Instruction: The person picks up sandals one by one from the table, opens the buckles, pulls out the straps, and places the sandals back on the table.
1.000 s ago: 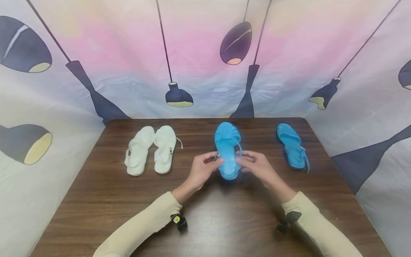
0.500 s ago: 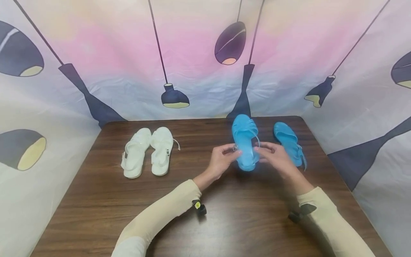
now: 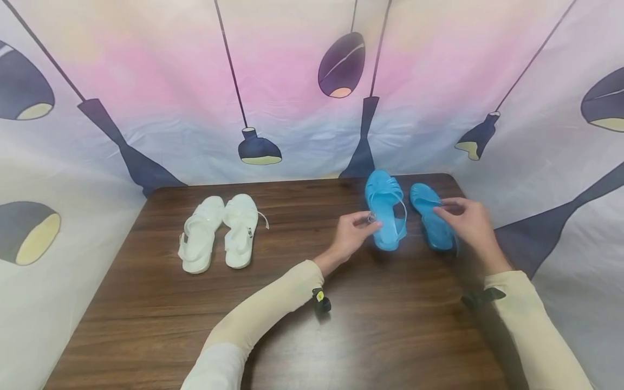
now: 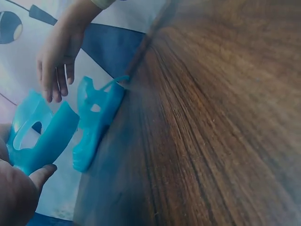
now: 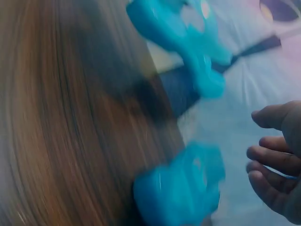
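Observation:
My left hand [image 3: 352, 234] pinches a blue sandal [image 3: 388, 230] by its left side, thumb on the inner sole near the buckle. In the left wrist view this sandal [image 4: 49, 141] is raised above the table. A second blue sandal [image 3: 437, 230] rests on the table to the right, toe pointing to the back. Over it hovers my right hand [image 3: 465, 219], its fingers loosely bent and holding nothing. The right wrist view shows that hand [image 5: 277, 160] apart from both sandals, with space between thumb and fingers.
On the left of the brown wooden table [image 3: 292, 314] a pair of white sandals [image 3: 199, 246] lies side by side, toes to the back. A patterned cloth [image 3: 292, 97] with printed lamps hangs behind the table's far edge.
Both hands have carried the blue sandal right and back, close to the other blue one. My right hand has let go of it and moved right, over the second sandal.

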A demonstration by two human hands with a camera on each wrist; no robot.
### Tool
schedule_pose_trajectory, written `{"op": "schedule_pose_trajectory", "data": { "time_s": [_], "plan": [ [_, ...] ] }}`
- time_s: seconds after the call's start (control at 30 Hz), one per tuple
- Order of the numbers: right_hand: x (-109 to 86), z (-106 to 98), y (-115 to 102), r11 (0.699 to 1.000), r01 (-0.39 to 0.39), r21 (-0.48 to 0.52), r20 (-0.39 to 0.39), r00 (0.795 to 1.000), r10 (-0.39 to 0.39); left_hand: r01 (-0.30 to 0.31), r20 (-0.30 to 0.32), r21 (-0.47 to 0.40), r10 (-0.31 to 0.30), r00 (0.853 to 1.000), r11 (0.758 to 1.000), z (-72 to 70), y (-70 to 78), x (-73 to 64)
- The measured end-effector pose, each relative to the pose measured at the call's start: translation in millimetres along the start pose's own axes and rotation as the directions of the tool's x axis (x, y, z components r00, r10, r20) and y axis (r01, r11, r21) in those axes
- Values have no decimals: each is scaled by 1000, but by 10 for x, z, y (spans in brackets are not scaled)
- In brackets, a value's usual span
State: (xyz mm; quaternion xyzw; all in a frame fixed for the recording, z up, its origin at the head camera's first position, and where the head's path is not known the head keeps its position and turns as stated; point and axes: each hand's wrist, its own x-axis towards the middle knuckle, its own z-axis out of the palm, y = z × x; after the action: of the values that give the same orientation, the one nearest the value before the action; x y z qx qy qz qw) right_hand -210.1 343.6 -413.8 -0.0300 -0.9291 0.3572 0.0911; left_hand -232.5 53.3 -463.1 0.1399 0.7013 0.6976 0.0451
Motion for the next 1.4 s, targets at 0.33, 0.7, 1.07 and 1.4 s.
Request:
{"op": "schedule_pose_trajectory", "data": {
  "time_s": [0.33, 0.7, 1.07, 1.4],
  "plan": [
    [181, -4, 475, 995, -84, -45, 96, 991, 88, -24, 21, 80, 23, 1000, 997, 147, -203, 151],
    [167, 79, 604, 979, -202, -18, 238, 950, 200, 8, 29, 111, -12, 999, 994, 282, -314, 174],
    [158, 170, 697, 959, -283, 29, 227, 936, 269, 62, 13, 63, -63, 998, 996, 434, -312, 189],
    [159, 185, 721, 953, -300, 40, 208, 935, 286, 85, 4, 39, -85, 996, 996, 495, -368, 207]
  ]
}}
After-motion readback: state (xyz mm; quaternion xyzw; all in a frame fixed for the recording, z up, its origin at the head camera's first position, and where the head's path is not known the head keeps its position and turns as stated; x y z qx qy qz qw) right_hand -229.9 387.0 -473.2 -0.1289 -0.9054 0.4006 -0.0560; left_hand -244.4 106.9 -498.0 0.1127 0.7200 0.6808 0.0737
